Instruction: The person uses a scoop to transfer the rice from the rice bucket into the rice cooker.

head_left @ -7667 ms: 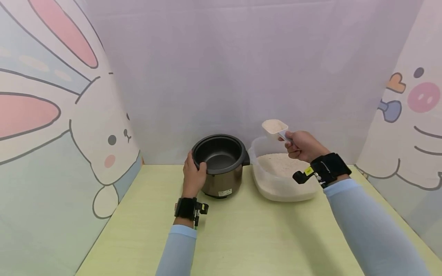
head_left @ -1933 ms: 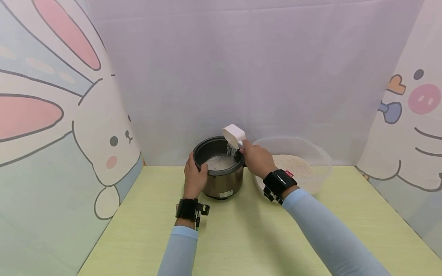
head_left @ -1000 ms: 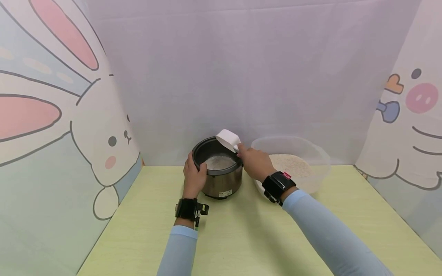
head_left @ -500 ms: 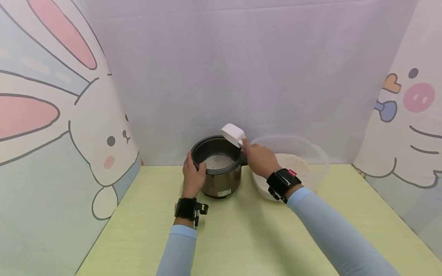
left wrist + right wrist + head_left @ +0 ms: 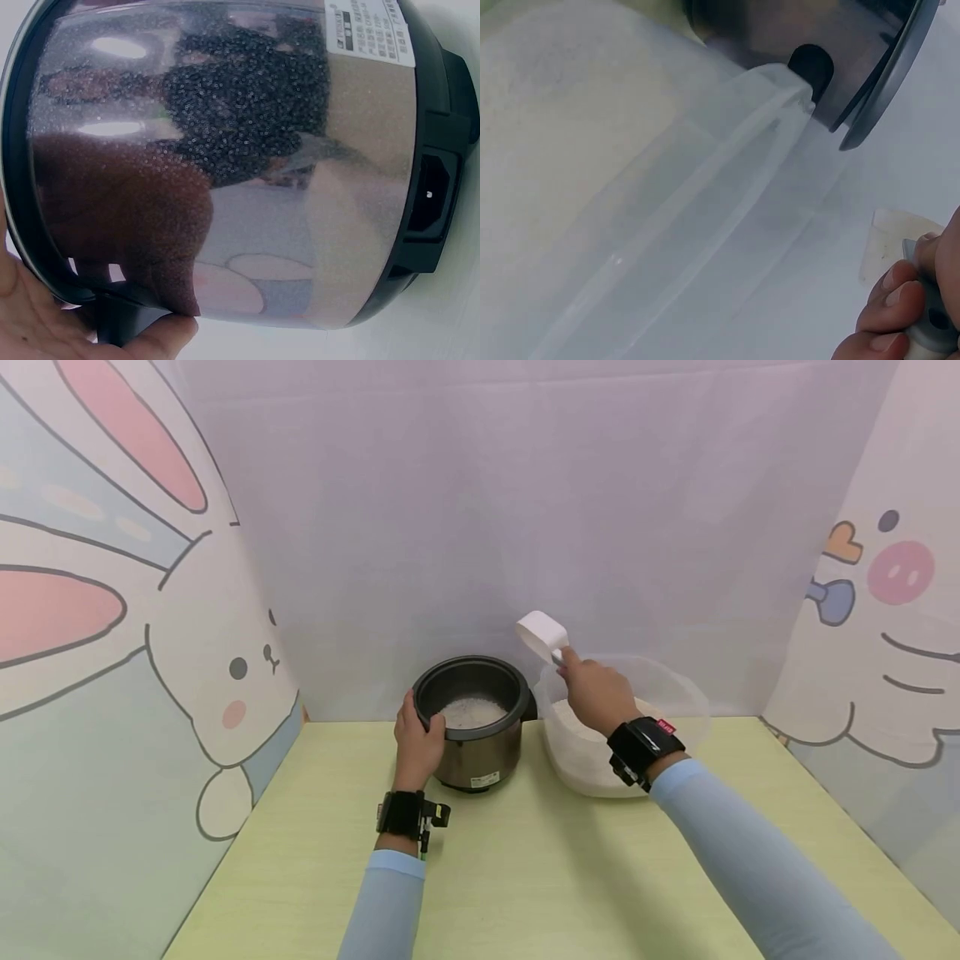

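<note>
In the head view a rice cooker [image 5: 480, 760] with a dark inner pot stands lidless at the back of the table, with white rice [image 5: 472, 713] covering its bottom. My left hand [image 5: 417, 743] grips its left side; the left wrist view shows thumb and fingers around the black side handle [image 5: 120, 319]. My right hand [image 5: 602, 693] holds a white measuring scoop [image 5: 542, 635] by the handle, tilted, above the gap between cooker and tub. Nothing falls from the scoop. Below that hand is a translucent plastic tub [image 5: 592, 777] of rice, partly hidden by hand and wrist.
The tub stands close against the cooker's right-hand handle [image 5: 814, 71]. Behind both rises a pale curtain [image 5: 450, 527]. Printed cartoon panels [image 5: 217, 693] flank the pale yellow table [image 5: 487, 877].
Rice went from the scoop into the pot, which was bare at first. Lately the right hand has lifted the scoop up and rightward off the pot. The left hand keeps its grip.
</note>
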Available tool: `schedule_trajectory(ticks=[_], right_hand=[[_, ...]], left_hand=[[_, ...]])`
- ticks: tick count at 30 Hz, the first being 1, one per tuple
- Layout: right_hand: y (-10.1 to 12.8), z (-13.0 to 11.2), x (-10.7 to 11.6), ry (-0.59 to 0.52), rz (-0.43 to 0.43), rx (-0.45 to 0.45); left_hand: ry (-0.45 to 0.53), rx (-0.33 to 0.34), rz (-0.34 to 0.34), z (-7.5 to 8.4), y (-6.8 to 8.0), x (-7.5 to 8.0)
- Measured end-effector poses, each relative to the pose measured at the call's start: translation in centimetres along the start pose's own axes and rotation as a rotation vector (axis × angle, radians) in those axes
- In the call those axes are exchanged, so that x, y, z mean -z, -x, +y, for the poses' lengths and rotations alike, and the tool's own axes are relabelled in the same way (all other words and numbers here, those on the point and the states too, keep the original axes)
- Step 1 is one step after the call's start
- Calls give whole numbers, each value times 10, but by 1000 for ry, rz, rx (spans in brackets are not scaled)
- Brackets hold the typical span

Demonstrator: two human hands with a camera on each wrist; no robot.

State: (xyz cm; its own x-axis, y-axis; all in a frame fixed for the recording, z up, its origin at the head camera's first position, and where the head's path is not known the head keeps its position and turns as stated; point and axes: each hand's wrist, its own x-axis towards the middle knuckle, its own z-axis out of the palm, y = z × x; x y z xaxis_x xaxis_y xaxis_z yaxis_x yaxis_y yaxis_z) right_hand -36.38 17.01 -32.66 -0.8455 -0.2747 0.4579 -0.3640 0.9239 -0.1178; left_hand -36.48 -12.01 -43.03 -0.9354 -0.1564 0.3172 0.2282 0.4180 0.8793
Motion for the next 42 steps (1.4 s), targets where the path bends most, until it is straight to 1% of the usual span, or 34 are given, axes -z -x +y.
schedule_trajectory(ticks=[9,15,17,25,29,36,42], right_hand=[[2,32,9,-25,-38,-75],[7,48,12,-34,-60,-111],[10,53,13,-33,-81,-126],[18,83,0,6,-164,-173],[23,96,-2,22,-204,-192],[29,107,-1,43,-252,-213],[32,115,-9,57,-282,-232]], left_hand=[[2,-16,-3,-2,0,1],[3,-13,-9,-2,0,1],[2,-9,-13,-2,0,0],[0,-8,-15,-1,1,1],[2,-3,-20,1,2,1],[0,-11,-16,1,1,0],[-6,1,-19,0,1,1]])
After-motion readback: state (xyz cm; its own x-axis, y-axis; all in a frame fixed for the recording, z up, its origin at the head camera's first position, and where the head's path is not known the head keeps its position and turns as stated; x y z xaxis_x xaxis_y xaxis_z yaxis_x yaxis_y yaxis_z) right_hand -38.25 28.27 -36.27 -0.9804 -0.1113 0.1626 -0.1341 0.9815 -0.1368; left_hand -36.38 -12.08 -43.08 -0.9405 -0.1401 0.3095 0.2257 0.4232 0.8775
